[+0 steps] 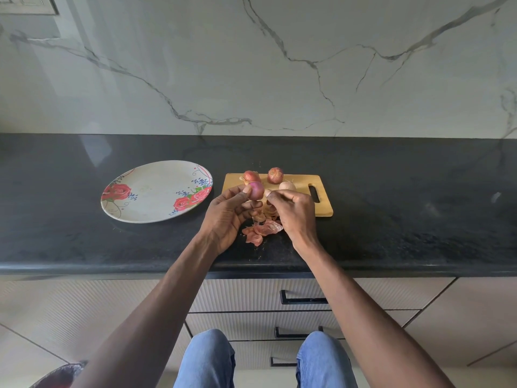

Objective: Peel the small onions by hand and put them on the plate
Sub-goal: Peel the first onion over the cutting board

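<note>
The onion in hand is held above the near left corner of the cutting board, and we see its long axis standing roughly upright, tilted a little to the left; which end is root and which is tip we cannot tell. Our left hand pinches it between thumb and curled fingers, the thumb tip pressed against its left side. It looks mostly bare: smooth, glossy, pink-purple, rounded like a small egg. Our right hand is just beside it on the right, fingers curled in with thumb and forefinger drawn close together; whether a scrap of skin sits between them we cannot tell. Below the hands, thin papery peels lie in a loose heap on the counter, pinkish and curled, some brown strips hanging above them.

On the board behind the hands, three more small onions rest: a reddish one at the far left corner, a round red-brown one with dry skin on the far edge, and a pale one partly hidden by our right hand. The board is flat light wood, rectangular, with a slot handle at its right end. Left of it, apart from the board, lies a round white plate printed with red roses. Both sit on a dark speckled stone countertop.
</note>
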